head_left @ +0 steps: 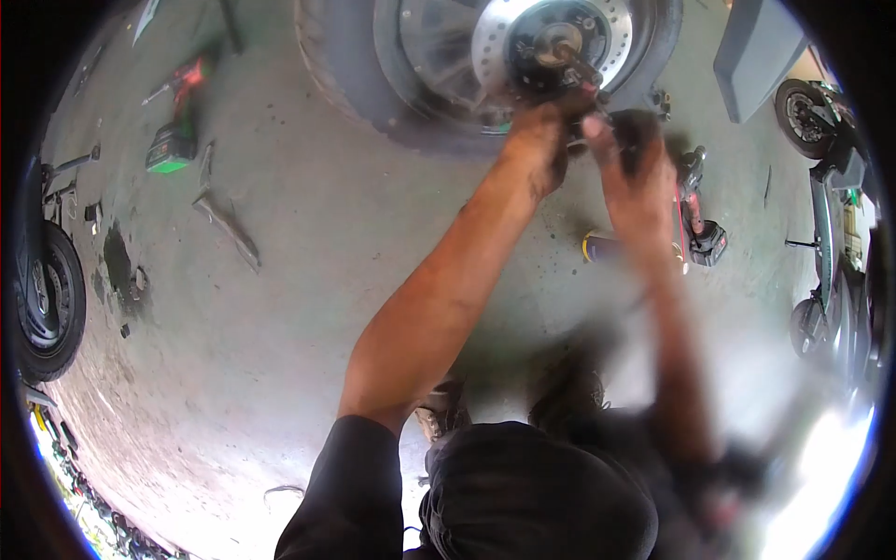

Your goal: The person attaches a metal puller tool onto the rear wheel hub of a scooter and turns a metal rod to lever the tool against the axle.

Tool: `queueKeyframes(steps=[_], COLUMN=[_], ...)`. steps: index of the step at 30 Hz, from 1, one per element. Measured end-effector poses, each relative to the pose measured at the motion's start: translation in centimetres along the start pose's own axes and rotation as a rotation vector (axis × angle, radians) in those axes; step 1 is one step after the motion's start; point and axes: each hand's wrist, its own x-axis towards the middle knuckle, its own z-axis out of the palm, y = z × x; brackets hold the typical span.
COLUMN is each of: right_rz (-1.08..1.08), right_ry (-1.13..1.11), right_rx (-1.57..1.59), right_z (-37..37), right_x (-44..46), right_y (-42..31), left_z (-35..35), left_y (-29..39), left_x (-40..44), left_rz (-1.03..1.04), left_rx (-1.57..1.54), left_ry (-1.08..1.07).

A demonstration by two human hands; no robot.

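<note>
Both hands are at a wheel (345, 93) with a dark tyre and a drilled silver brake disc (490, 42). My left hand (539, 142) is closed at the disc's lower edge, its fingers partly hidden, and what it grips is unclear. Close beside it, my right hand (639, 182) is curled around a dark, blurred part (635, 131), thumb raised. Between the wheel hub (558, 45) and the hands runs a dark metal piece (583, 73), smeared by motion. I cannot make out its kind.
A red cordless power tool with a green-edged battery (171, 147) lies left; another cordless tool (700, 219) lies right. Near my right wrist is a can (602, 246). A grey bent piece (227, 229) rests on the floor (308, 252). Motorcycle wheels (54, 299) stand at the sides.
</note>
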Motion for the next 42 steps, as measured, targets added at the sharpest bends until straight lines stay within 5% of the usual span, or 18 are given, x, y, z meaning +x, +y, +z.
queueKeyframes(steps=[1,4,7,10,11,14,18,21,30,33,36,39,42], right_rz=[-0.255,-0.116,0.653,0.706,0.508,-0.087,-0.143,0.134,-0.068,0.609,0.648,0.122,-0.285], right_ry=[0.115,0.071,-0.444,-0.125,0.044,0.187,0.226,0.059,-0.017,-0.217,-0.327,-0.132,0.062], right_rx=[-0.26,-0.174,1.483,0.994,0.453,-0.228,-0.265,-0.204,-0.202,0.999,1.15,0.073,-0.329], right_z=[0.1,-0.3,-0.8,-1.3,-1.0,-0.8,0.5,0.4,0.8,0.9,0.6,0.3,0.7], right_x=[-0.1,1.5,2.4,1.3,1.0,0.6,0.6,1.1,0.7,1.0,0.8,0.3,-0.1], right_y=[0.7,1.5,5.7,3.2,1.9,2.6,2.5,2.4,1.9,0.9,1.2,-0.1,0.7], left_z=[-0.3,0.0,0.5,0.6,0.3,0.6,0.6,0.5,-1.4,-2.7,-3.9,-4.0,-3.6], left_y=[-0.1,-0.3,-0.1,-0.3,-0.5,-0.3,-0.5,-0.6,-0.5,-0.9,-0.1,2.7,3.8], left_x=[0.0,0.1,-0.2,0.2,0.1,0.0,-0.1,0.2,-1.3,-2.7,-3.1,-2.6,-3.3], left_rz=[-0.027,-0.081,-0.047,-0.044,-0.04,-0.025,-0.009,-0.027,-0.071,0.07,0.39,0.818,0.851], left_rx=[-0.03,-0.01,0.03,0.026,0.035,0.038,-0.009,-0.009,0.09,0.235,0.509,0.905,1.008], left_ry=[-0.018,0.005,-0.045,-0.004,0.0,-0.007,-0.016,-0.027,0.089,0.246,0.348,0.381,0.374])
